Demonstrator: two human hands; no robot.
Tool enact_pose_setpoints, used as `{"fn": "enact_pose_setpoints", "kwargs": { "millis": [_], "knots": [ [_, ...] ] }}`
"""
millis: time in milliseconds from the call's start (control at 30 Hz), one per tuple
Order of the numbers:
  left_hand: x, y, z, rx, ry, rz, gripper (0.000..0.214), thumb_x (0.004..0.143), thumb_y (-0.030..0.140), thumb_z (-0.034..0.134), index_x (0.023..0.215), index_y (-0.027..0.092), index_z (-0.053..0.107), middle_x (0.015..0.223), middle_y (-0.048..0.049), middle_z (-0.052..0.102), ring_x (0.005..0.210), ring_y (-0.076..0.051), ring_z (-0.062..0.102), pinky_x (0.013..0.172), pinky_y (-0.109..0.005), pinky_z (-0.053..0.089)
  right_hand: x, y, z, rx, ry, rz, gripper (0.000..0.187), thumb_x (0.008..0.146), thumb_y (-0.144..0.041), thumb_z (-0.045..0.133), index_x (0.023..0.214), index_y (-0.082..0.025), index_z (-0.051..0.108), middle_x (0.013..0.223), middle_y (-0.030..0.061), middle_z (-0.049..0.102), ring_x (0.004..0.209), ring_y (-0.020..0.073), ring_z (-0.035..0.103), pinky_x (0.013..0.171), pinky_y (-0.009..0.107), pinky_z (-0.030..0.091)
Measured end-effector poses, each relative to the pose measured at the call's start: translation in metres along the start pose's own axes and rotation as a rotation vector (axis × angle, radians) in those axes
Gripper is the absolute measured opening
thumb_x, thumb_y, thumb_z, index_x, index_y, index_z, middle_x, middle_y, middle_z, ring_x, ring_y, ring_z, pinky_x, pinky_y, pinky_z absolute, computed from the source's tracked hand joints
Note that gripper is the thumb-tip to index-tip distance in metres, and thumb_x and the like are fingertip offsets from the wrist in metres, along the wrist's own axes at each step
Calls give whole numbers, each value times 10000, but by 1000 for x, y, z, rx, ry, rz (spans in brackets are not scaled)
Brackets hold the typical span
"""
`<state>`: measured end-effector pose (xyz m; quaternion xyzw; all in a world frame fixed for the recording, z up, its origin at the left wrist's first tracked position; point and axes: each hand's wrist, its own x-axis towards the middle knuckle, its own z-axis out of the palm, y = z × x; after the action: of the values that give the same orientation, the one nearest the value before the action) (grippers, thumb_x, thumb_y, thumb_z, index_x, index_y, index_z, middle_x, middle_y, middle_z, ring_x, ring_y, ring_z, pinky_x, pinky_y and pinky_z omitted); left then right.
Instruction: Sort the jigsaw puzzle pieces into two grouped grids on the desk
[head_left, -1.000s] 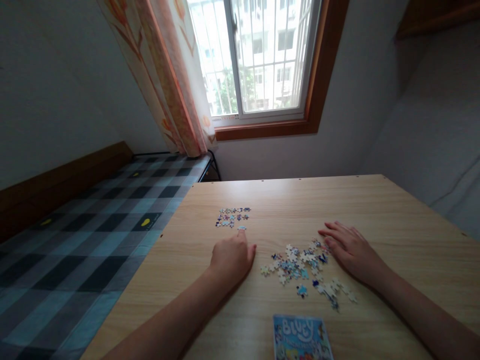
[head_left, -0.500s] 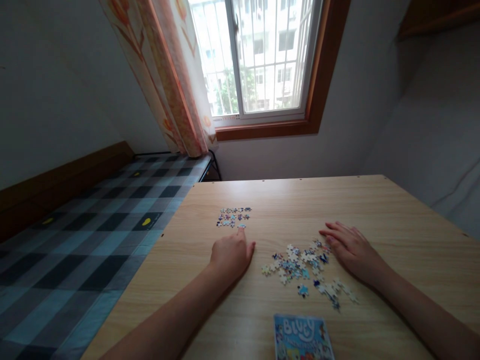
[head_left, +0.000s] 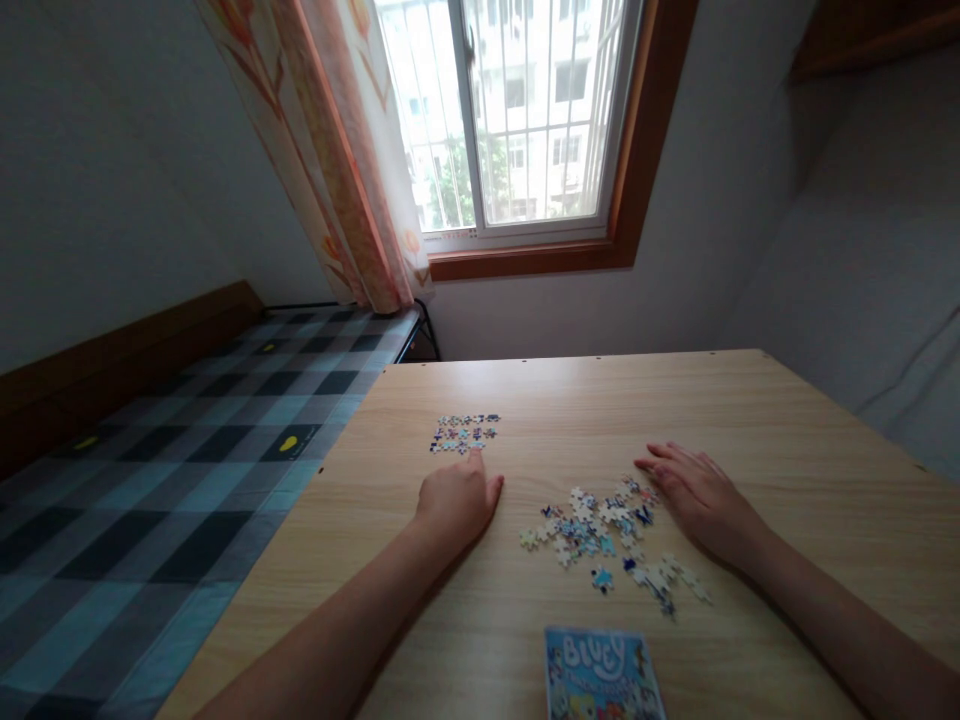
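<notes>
My left hand [head_left: 459,500] has its index finger stretched out and its thumb held apart. That fingertip touches a jigsaw piece [head_left: 477,446] at the right end of the nearest of three short rows of laid-out pieces [head_left: 457,434]. Flat on the table beside the loose pile of jigsaw pieces [head_left: 589,525] rests my right hand [head_left: 694,490], fingers extended and nothing in them. Some pieces in the pile show coloured print, others a pale back. One blue piece [head_left: 602,579] lies on its own at the pile's near side.
A blue puzzle box [head_left: 602,675] marked "Bluey" lies on the wooden table [head_left: 585,400] near me. To the left is a bed with a checked cover [head_left: 225,480]. Beyond the table are a window [head_left: 540,110] and a flowered curtain [head_left: 330,150].
My left index finger has slid the jigsaw piece slightly left, up to the end of the nearest row. My right hand has stayed in place.
</notes>
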<state>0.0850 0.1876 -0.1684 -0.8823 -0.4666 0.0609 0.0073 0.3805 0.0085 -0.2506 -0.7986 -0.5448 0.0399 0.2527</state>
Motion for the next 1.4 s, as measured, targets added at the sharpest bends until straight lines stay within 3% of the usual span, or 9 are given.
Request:
{"fn": "enact_pose_setpoints", "kwargs": {
  "millis": [500,800,1400],
  "knots": [
    [0,-1,1,24,1,-8,537,998,500,427,1352,120,563,1026,-182,753,922,-311,728,760,-384,543,0,1,1,2,-6,-6,587,1046,-499,219,1262,-273,716,1455,73,589,1428,304,459,1195,614,281],
    [2,-3,2,30,-6,-1,642,993,514,426,1494,115,469,1035,-179,757,937,-330,725,757,-406,544,0,-1,1,0,6,-5,596,1038,-514,219,1245,-278,725,1450,71,595,1420,306,468,1190,608,293],
    [1,-3,-2,25,-16,-10,620,999,507,415,1490,134,480,1068,-179,753,960,-313,723,782,-387,539,0,-2,0,3,18,-1,551,1027,-496,271,1226,-274,735,1434,77,606,1403,301,485,1184,606,306]
  ]
}}
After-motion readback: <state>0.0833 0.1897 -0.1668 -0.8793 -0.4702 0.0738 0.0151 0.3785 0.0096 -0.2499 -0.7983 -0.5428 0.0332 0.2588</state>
